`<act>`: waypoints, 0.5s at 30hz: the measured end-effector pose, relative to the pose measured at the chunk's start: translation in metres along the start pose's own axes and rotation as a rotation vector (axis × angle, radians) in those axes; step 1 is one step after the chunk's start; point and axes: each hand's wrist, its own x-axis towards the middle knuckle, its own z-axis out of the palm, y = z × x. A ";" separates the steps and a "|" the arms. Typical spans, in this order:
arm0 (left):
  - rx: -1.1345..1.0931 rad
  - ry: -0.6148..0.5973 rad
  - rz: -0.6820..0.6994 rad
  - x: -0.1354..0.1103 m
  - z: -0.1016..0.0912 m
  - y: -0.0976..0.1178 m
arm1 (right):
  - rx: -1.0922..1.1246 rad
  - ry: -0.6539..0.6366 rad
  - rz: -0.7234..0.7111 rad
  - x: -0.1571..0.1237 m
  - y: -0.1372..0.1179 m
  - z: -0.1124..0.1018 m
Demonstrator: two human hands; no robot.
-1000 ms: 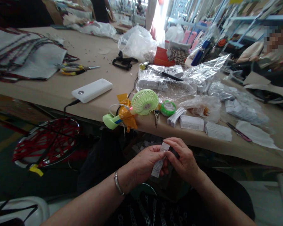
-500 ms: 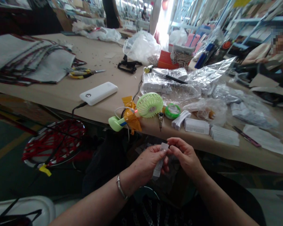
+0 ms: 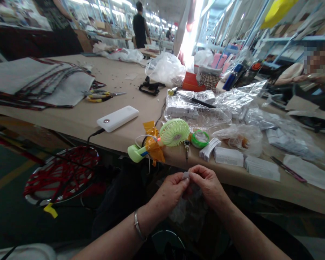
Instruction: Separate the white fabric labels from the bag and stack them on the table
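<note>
Between the fingertips of both hands is a small white label (image 3: 186, 174), mostly hidden by the fingers. My left hand (image 3: 171, 189) pinches it from the left, thumb on top. From the other side my right hand (image 3: 207, 182) closes thumb and forefinger at its right edge. Just beyond my hands, at the table edge, a metal-tipped tool (image 3: 187, 151) points toward me beside a round green container (image 3: 200, 139). Stacks of printed white labels (image 3: 228, 156) lie to the right of it.
A light green fan (image 3: 174, 132), fixed with orange tape, overhangs the table edge. A white power bank (image 3: 118, 118) lies left of it, with pliers (image 3: 100, 95) behind. Plastic-wrapped bundles (image 3: 190, 104) and a pink-handled tool (image 3: 288, 169) are right. A person (image 3: 300, 77) sits at far right.
The right fingers have closed onto the label, and much less of it shows. The view has tilted upward, so the table sits lower in the picture.
</note>
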 end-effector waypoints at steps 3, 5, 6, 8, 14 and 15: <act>0.186 0.099 0.101 0.005 -0.006 0.001 | -0.181 0.082 -0.085 0.006 -0.002 -0.001; 0.288 0.166 0.147 0.008 -0.009 0.003 | -0.286 0.124 -0.123 0.010 -0.004 -0.001; 0.322 0.195 0.165 0.009 -0.010 0.004 | -0.317 0.138 -0.137 0.011 -0.005 -0.001; 0.368 0.241 0.198 0.010 -0.011 0.007 | -0.345 0.158 -0.155 0.013 -0.006 0.000; 0.469 0.273 0.268 0.016 -0.014 0.010 | -0.390 0.180 -0.197 0.015 -0.007 0.001; 0.478 0.269 0.279 0.016 -0.014 0.010 | -0.405 0.185 -0.209 0.015 -0.007 0.001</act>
